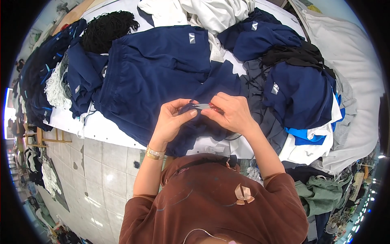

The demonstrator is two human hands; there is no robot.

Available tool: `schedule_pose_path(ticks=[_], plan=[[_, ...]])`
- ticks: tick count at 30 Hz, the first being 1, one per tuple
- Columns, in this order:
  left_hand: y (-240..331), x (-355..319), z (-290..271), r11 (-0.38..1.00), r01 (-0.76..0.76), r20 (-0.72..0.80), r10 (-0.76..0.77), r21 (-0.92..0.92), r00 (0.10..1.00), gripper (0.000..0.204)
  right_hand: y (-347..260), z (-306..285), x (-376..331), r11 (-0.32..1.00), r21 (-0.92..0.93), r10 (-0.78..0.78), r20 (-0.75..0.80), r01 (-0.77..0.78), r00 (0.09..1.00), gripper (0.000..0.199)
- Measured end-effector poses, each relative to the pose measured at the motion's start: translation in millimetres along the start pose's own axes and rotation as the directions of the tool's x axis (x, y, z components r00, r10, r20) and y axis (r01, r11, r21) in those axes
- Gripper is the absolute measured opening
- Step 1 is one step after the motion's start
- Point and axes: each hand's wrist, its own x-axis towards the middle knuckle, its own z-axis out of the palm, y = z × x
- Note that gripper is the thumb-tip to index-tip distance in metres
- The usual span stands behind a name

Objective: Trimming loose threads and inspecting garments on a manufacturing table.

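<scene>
My left hand (174,116) pinches a bit of dark navy fabric between thumb and fingers, just above the table's near side. In my right hand (229,112) are small thread snips (202,106), with metal blades pointing left and a trace of red showing at my fingers. The blade tips meet the fabric at my left fingertips. Under and beyond both hands spreads a pair of navy shorts (150,61), with a gathered waistband on the left and a small pale patch near the far right corner. My fingers hide most of the snips' handles.
Black cords (109,30) and white cords (58,87) lie in heaps at the left. More navy garments (298,95) are piled at the right, over white and blue cloth. White fabric (219,14) is bunched at the back. The white table (115,132) ends just in front of me.
</scene>
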Motion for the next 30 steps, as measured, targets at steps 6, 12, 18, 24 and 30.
schedule_pose_path(ticks=[6, 12, 18, 24, 30], plan=[[0.3, -0.5, 2.8, 0.999, -0.017, -0.01, 0.017, 0.037, 1.0, 0.026, -2.8, 0.4, 2.7, 0.997, -0.07, -0.019, 0.008, 0.02, 1.0, 0.031], [1.0, -1.7, 4.5, 0.999, -0.011, -0.005, 0.011, 0.054, 1.0, 0.024, -1.5, 3.5, 1.3, 0.998, -0.055, -0.033, -0.029, 0.031, 0.999, 0.033], [0.7, -1.5, 5.9, 0.999, -0.015, -0.008, 0.016, 0.046, 1.0, 0.023, -1.7, 2.5, 1.1, 0.997, -0.07, -0.032, -0.017, 0.03, 0.999, 0.033], [1.9, -1.1, 6.7, 1.0, -0.014, -0.012, 0.014, 0.023, 1.0, 0.023, 2.0, 2.7, -0.7, 1.0, 0.002, -0.011, -0.057, 0.011, 0.998, 0.032], [-0.4, -0.8, 4.7, 0.999, -0.012, -0.031, 0.013, 0.034, 0.999, 0.024, -0.1, 0.2, -0.2, 0.999, -0.031, -0.007, -0.017, 0.006, 1.0, 0.031]])
